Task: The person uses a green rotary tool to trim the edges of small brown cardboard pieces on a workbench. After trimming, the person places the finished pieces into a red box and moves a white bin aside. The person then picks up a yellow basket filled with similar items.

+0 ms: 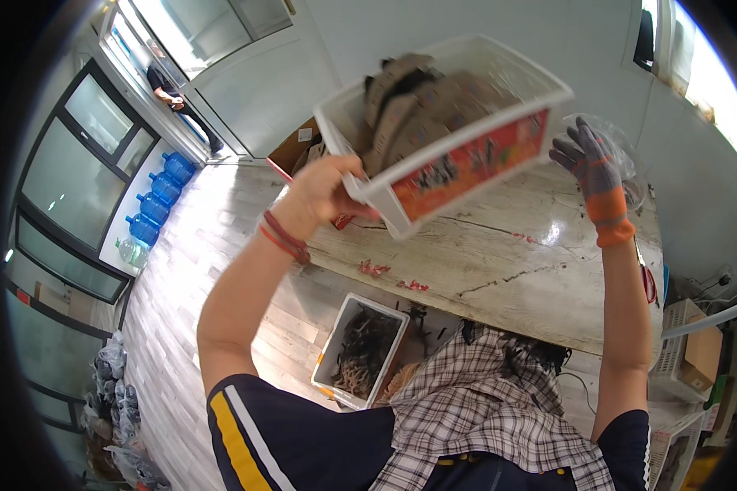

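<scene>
My left hand (pixel 323 196), bare with red bands at the wrist, grips the near left corner of a white plastic box (pixel 381 192). The box is held tilted above the table, blurred by motion, with a red printed label (pixel 471 164) on its near side. Brown and black flat pieces (pixel 438 106), whose kind I cannot make out, fill it partly. My right hand (pixel 594 176) wears a grey and orange glove. Its fingers are stretched upward, apart from the box's right end, with nothing in them. Beside it on the table lies a clear plastic bag (pixel 622 151).
Red scraps (pixel 375 268) lie on the worn wooden table (pixel 499 262). Scissors (pixel 648 282) rest at its right edge. A cardboard box (pixel 291 151) stands behind my left hand. Below is a white bin (pixel 348 304) of dark strips. Several blue water jugs (pixel 165 188) line the left wall; a person (pixel 176 98) stands in the doorway.
</scene>
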Tool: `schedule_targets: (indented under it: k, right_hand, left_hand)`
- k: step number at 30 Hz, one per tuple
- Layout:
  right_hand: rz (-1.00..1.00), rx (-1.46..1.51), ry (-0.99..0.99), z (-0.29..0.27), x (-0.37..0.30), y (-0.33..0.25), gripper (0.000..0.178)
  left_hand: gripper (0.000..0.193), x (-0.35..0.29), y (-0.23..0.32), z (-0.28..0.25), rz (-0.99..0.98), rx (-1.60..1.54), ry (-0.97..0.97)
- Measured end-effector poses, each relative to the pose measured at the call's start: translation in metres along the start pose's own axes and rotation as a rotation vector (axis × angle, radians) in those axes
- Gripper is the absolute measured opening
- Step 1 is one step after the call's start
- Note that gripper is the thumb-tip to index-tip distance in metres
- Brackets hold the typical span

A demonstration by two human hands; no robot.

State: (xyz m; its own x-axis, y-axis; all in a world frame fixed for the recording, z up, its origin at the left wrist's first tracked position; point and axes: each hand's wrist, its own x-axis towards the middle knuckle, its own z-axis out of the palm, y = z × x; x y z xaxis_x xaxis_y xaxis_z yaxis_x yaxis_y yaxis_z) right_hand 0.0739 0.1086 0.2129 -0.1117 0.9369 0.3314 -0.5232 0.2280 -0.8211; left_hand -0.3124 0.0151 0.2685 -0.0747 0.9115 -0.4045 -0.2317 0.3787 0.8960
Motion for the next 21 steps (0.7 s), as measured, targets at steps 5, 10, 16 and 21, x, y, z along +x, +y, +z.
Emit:
schedule_targets:
  k: [5, 10, 16, 21]
  right_hand:
    - [0.024, -0.086, 0.041, -0.014, -0.025, 0.014, 0.043]
    - [0.194, -0.151, 0.187, -0.057, -0.071, 0.029, 0.039]
    - [0.322, -0.142, 0.250, -0.090, -0.102, 0.041, 0.037]
    - [0.395, -0.168, 0.280, -0.098, -0.121, 0.044, 0.037]
  left_hand:
    - [0.012, 0.010, 0.058, -0.055, 0.124, -0.084, 0.125]
    - [0.028, 0.027, 0.088, -0.102, 0.213, -0.134, 0.273]
    - [0.032, 0.066, 0.080, -0.141, 0.136, -0.138, 0.350]
    - [0.037, 0.093, 0.055, -0.136, 0.094, -0.058, 0.393]
